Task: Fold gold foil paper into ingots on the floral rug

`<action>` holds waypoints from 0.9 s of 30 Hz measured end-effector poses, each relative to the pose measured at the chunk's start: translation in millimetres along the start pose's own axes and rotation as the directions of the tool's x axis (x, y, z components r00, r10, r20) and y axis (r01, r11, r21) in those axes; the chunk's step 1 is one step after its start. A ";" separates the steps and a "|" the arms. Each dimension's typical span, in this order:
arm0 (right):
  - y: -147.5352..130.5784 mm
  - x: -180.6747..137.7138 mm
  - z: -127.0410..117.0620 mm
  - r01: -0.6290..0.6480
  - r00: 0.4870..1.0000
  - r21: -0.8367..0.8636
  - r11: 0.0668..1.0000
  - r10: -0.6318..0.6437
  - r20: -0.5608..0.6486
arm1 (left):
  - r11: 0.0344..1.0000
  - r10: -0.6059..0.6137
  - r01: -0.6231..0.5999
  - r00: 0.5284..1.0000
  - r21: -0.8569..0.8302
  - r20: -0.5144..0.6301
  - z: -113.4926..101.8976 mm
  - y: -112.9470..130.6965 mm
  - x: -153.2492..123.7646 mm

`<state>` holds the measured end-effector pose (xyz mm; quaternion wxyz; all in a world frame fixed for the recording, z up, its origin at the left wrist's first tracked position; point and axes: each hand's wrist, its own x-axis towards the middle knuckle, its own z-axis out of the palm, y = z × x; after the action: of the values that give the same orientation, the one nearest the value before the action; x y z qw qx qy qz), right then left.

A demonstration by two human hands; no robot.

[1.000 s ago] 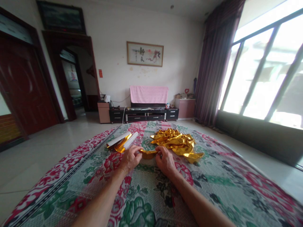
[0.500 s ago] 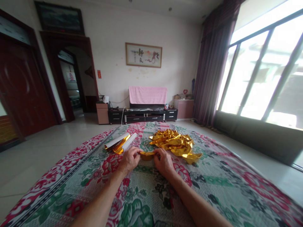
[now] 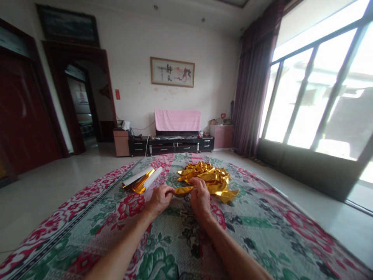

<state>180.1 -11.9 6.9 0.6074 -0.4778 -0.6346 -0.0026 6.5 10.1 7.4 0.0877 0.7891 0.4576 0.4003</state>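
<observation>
My left hand point(image 3: 160, 198) and my right hand point(image 3: 199, 197) both pinch a small folded piece of gold foil paper point(image 3: 183, 190) just above a floral cloth point(image 3: 175, 241). Each hand grips one end of the piece, fingers closed. A pile of folded gold foil pieces point(image 3: 207, 179) lies right behind my right hand. To the left of my left hand lie curled gold foil sheets with white backs point(image 3: 142, 180).
The floral cloth covers a wide surface in front of me. Beyond it are a tiled floor, a low dark TV cabinet point(image 3: 171, 144) with a pink cloth over it, a dark doorway point(image 3: 78, 105) at the left and large windows point(image 3: 317, 89) with a curtain at the right.
The view has tilted up and shifted a little. My hands keep hold of the gold foil piece, and its ends have been drawn out into a flatter, pointed shape.
</observation>
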 end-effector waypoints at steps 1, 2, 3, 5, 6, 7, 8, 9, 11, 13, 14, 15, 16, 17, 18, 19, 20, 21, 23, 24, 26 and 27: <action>1.9 1.1 -1.3 -0.006 1.000 0.001 1.000 0.006 -0.021 | 1.000 0.002 -0.002 1.000 0.003 0.012 1.4 2.5 2.1; 3.8 1.9 -2.3 -0.020 0.999 0.000 1.000 0.020 -0.037 | 1.000 0.006 -0.006 1.000 0.005 0.020 2.8 4.6 4.4; 5.7 2.2 -2.9 -0.037 0.998 -0.001 0.999 0.037 -0.047 | 1.000 0.010 -0.010 1.000 0.008 0.024 4.2 6.4 6.9; 9.0 1.9 -2.8 -0.069 0.996 0.000 0.998 0.069 -0.064 | 1.000 0.012 -0.013 1.000 0.015 0.023 7.1 9.2 12.3; 10.1 1.6 -2.3 -0.080 0.994 0.002 0.997 0.080 -0.074 | 1.000 0.013 -0.013 1.000 0.019 0.021 8.5 10.5 15.0; 10.9 1.3 -1.8 -0.087 0.993 0.002 0.996 0.086 -0.085 | 1.000 0.015 -0.016 1.000 0.022 0.019 9.9 11.5 17.6; 11.3 1.0 -1.3 -0.089 0.991 0.001 0.996 0.089 -0.095 | 1.000 0.021 -0.021 1.000 0.021 0.017 11.2 12.4 20.0; 11.5 1.0 -1.0 -0.091 0.990 -0.002 0.996 0.090 -0.106 | 0.999 0.030 -0.030 0.999 0.017 0.015 12.5 12.8 22.0; 11.6 1.3 -0.7 -0.092 0.988 -0.008 0.996 0.091 -0.128 | 0.999 0.042 -0.042 0.999 -0.005 0.006 14.5 11.8 24.7; 11.9 1.9 -0.7 -0.101 0.984 -0.008 0.995 0.099 -0.151 | 0.999 0.025 -0.025 1.000 -0.037 -0.019 15.3 8.0 25.6; 12.2 2.2 -0.7 -0.110 0.982 -0.005 0.994 0.108 -0.157 | 0.999 0.000 -0.003 0.999 -0.053 -0.038 15.2 5.1 25.7; 12.5 2.3 -0.7 -0.124 0.980 -0.003 0.992 0.122 -0.159 | 0.997 -0.034 0.030 0.998 -0.068 -0.062 14.8 2.1 25.7; 12.8 2.2 -0.5 -0.140 0.979 -0.001 0.990 0.138 -0.150 | 0.994 -0.074 0.067 0.993 -0.081 -0.088 14.1 -1.1 25.8; 13.2 2.0 -0.2 -0.153 0.980 0.001 0.988 0.152 -0.132 | 0.990 -0.116 0.106 0.987 -0.090 -0.111 13.2 -4.0 26.3; 13.5 1.6 0.2 -0.162 0.981 0.005 0.987 0.161 -0.106 | 0.985 -0.159 0.147 0.977 -0.093 -0.141 12.2 -6.7 27.5; 14.0 1.2 0.7 -0.164 0.983 0.010 0.986 0.164 -0.079 | 0.979 -0.198 0.184 0.965 -0.090 -0.175 11.1 -8.9 29.6; 14.5 0.8 1.3 -0.162 0.985 0.014 0.987 0.162 -0.054 | 0.973 -0.230 0.217 0.950 -0.081 -0.211 10.1 -10.8 32.6; 15.3 0.4 2.2 -0.157 0.987 0.017 0.987 0.157 -0.032 | 0.968 -0.252 0.243 0.934 -0.068 -0.253 9.1 -12.2 36.7; 17.1 0.3 4.4 -0.154 0.988 0.014 0.988 0.154 -0.010 | 0.964 -0.260 0.266 0.915 -0.023 -0.308 6.9 -14.0 47.6; 18.1 0.6 5.7 -0.156 0.988 0.009 0.988 0.156 -0.001 | 0.965 -0.244 0.261 0.912 0.007 -0.329 5.7 -14.5 54.0; 19.1 2.0 8.8 -0.162 0.986 0.000 0.987 0.162 0.029 | 0.958 -0.233 0.274 0.914 0.081 -0.333 2.9 -14.6 67.2; 19.0 3.0 10.2 -0.158 0.986 -0.001 0.988 0.157 0.061 | 0.953 -0.229 0.279 0.919 0.120 -0.322 1.5 -14.5 73.4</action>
<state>184.4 6.2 -4.5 0.5870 -0.5251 -0.6132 0.0612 17.2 76.8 39.6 0.0025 0.6562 0.5956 0.4633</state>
